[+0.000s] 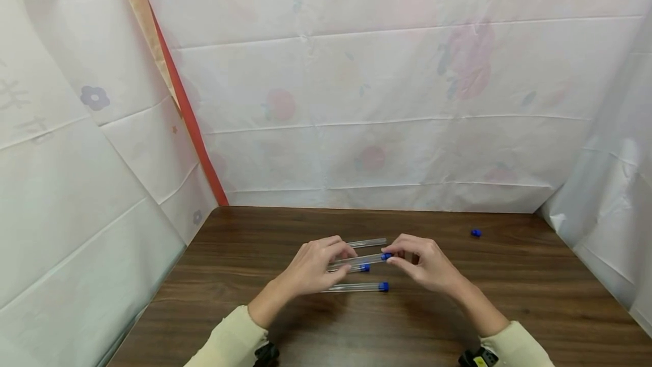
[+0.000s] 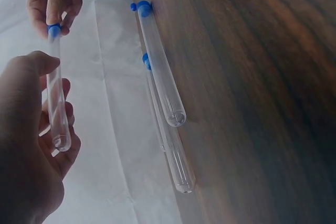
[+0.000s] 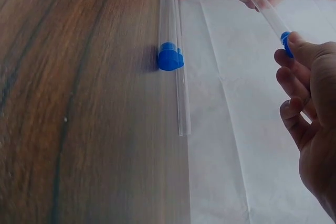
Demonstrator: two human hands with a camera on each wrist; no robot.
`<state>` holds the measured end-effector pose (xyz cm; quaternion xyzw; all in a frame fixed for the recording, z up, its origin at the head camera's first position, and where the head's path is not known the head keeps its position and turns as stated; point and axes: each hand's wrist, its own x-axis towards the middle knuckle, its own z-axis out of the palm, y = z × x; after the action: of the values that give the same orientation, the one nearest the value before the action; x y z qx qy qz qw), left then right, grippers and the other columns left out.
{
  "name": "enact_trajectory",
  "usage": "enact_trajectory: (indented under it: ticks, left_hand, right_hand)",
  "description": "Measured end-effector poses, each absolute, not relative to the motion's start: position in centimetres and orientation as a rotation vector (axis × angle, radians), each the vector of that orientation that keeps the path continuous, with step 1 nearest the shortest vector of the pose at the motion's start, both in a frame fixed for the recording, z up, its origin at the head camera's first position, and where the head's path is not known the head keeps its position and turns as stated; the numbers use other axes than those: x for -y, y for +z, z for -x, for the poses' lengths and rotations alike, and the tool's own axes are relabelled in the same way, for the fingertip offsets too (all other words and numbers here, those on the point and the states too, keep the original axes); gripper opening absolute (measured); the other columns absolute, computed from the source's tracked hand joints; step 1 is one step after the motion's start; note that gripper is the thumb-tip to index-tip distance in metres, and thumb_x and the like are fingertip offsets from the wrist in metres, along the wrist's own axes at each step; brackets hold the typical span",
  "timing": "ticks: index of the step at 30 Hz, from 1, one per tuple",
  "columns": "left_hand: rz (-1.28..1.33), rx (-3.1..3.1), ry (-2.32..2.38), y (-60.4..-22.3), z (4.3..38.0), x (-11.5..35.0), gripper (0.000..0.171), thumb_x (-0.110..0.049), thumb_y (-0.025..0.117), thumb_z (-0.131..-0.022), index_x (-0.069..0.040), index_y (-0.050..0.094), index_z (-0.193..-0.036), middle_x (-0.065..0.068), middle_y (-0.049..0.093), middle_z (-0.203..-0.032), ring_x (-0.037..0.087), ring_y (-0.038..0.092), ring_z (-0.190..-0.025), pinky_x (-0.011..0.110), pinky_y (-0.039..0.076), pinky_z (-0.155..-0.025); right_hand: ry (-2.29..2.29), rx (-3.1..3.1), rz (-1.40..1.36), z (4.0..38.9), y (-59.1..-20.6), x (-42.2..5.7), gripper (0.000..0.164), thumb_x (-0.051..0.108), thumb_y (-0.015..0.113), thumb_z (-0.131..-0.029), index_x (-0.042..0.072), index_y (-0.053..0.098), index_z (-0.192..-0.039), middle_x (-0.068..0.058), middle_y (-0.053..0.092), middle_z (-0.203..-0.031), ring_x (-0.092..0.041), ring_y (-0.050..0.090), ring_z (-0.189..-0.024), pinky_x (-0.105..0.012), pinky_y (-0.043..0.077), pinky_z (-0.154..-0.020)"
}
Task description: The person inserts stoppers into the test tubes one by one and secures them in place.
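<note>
Above the table, my left hand holds a clear test tube by its body, thumb on one side and fingers on the other. My right hand pinches the blue cap at the tube's right end. The rounded bottom of that tube points toward my left palm in the left wrist view. Below the hands lie two more tubes with blue caps, a nearer one and a farther one partly hidden by the left hand. Behind them rests an uncapped tube, its left part hidden.
A loose blue cap lies toward the back right of the dark wooden table. White printed sheeting hangs behind the table and on both sides. A red strip runs down to the table's back left corner.
</note>
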<state>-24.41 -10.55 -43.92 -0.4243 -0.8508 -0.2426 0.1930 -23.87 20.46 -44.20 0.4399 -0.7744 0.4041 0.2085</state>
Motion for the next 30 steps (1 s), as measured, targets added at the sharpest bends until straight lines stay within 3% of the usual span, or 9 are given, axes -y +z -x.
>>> enact_trajectory:
  ticks: [11,20,25,30]
  left_hand:
    - [1.271,2.337,-0.753,-44.05,24.57,10.31,0.026,-0.015,0.077,-0.097,-0.018,0.08,-0.122,-0.001,0.072,-0.098,0.004,0.052,-0.063,0.008,0.031,-0.059]
    - [1.297,2.308,-0.792,-44.33,24.82,10.16,0.023,-0.016,0.081,-0.099,-0.018,0.079,-0.122,-0.001,0.07,-0.096,-0.011,0.038,-0.064,0.007,0.034,-0.059]
    - [1.295,2.299,-0.798,-44.38,24.84,10.08,0.023,-0.015,0.081,-0.098,-0.018,0.079,-0.12,-0.001,0.069,-0.094,-0.012,0.036,-0.063,0.006,0.032,-0.058]
    - [1.291,2.307,-0.797,-44.3,24.7,10.17,0.022,-0.016,0.081,-0.098,-0.018,0.079,-0.12,-0.002,0.069,-0.094,-0.003,0.045,-0.061,0.006,0.033,-0.06]
  right_hand:
    - [1.149,2.152,-1.232,23.89,-44.33,-20.56,0.035,-0.012,0.083,-0.092,0.011,0.083,-0.118,-0.004,0.077,-0.095,-0.009,0.06,-0.07,-0.015,0.046,-0.053]
    - [1.153,2.114,-1.25,24.0,-44.33,-20.39,0.036,-0.013,0.085,-0.089,0.01,0.083,-0.117,-0.005,0.077,-0.094,-0.01,0.063,-0.072,-0.015,0.046,-0.052]
    - [1.146,2.121,-1.251,24.01,-44.3,-20.38,0.036,-0.013,0.085,-0.09,0.01,0.083,-0.118,-0.004,0.077,-0.094,-0.01,0.062,-0.072,-0.015,0.046,-0.052]
    - [1.141,2.16,-1.233,23.91,-44.19,-20.8,0.042,-0.01,0.086,-0.09,0.012,0.08,-0.125,-0.003,0.078,-0.097,-0.005,0.065,-0.073,-0.015,0.05,-0.056]
